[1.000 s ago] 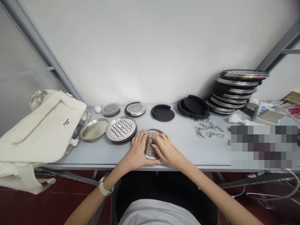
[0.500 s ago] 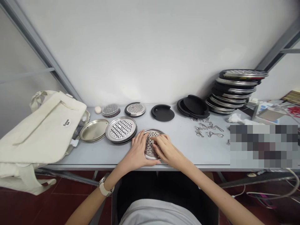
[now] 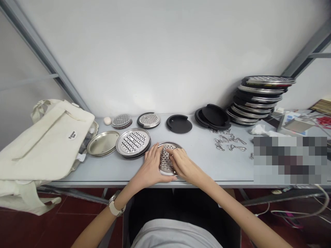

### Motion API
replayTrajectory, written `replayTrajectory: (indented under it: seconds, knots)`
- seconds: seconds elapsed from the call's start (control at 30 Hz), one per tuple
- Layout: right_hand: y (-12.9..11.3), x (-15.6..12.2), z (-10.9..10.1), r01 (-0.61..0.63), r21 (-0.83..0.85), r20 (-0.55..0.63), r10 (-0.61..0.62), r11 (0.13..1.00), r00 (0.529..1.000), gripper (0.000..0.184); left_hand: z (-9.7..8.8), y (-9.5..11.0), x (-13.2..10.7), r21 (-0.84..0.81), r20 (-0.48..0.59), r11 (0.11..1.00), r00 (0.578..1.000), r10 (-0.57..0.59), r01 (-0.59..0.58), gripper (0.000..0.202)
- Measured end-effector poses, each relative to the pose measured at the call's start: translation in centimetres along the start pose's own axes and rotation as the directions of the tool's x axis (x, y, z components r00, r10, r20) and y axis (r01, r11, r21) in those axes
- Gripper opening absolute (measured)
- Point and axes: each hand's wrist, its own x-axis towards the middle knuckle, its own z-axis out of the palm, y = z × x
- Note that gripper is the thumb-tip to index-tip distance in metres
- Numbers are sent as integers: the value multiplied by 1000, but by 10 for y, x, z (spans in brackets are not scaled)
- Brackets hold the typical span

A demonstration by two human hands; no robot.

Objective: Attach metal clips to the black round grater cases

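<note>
The light shirt [image 3: 176,234] of the seated person is nearest, below the front edge of the grey table [image 3: 204,168]. A light-banded wristwatch [image 3: 116,206] is on the left wrist.

The left hand [image 3: 150,169] grasps a round metal grater [image 3: 165,161] at its left side: the thumb lies along the near rim and the fingers reach over the far-left rim. The right hand [image 3: 184,166] covers the right side of the same grater. Its index finger is bent and points onto the perforated face; whether this hand also grips the rim cannot be told. The grater lies at the table's front edge, midway along, perforated face up.

Just left of the left hand is a stack of graters [image 3: 133,142], with shallow metal dishes [image 3: 102,143] beside it. A cream bag [image 3: 49,137] occupies the left end. Metal clips [image 3: 230,140] lie loose on the right.

The back row, left to right, comprises a pale rounded object [image 3: 107,120], small perforated discs [image 3: 121,120], a black-rimmed grater [image 3: 149,120], a black disc [image 3: 179,124], nested black holders [image 3: 217,115] and a tall leaning stack [image 3: 258,106]. A white wall [image 3: 165,58] stands behind.
</note>
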Motion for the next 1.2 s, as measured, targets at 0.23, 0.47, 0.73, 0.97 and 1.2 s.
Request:
replayTrajectory:
  seconds: [0.23, 0.47, 0.73, 0.97, 1.2]
  knots:
    - [3, 0, 3, 3, 15, -2, -3, 1000, 1000, 37, 0, 6, 2, -25, -51, 999, 998, -40, 39, 121]
    - [3, 3, 3, -9, 30, 13, 9, 999, 1000, 40, 0, 9, 3, -38, -70, 998, 996, -57, 55, 122]
    - [2, 0, 4, 1, -41, -27, -2, 999, 1000, 38, 0, 8, 3, -60, -75, 997, 996, -44, 40, 121]
    - [0, -1, 0, -23, 6, -35, 23, 1000, 999, 29, -2, 3, 2, -53, -22, 998, 999, -27, 26, 123]
    - [-3, -1, -4, -108, 23, -84, 110, 994, 990, 20, -8, 10, -4, -78, -65, 994, 995, 71, -76, 96]
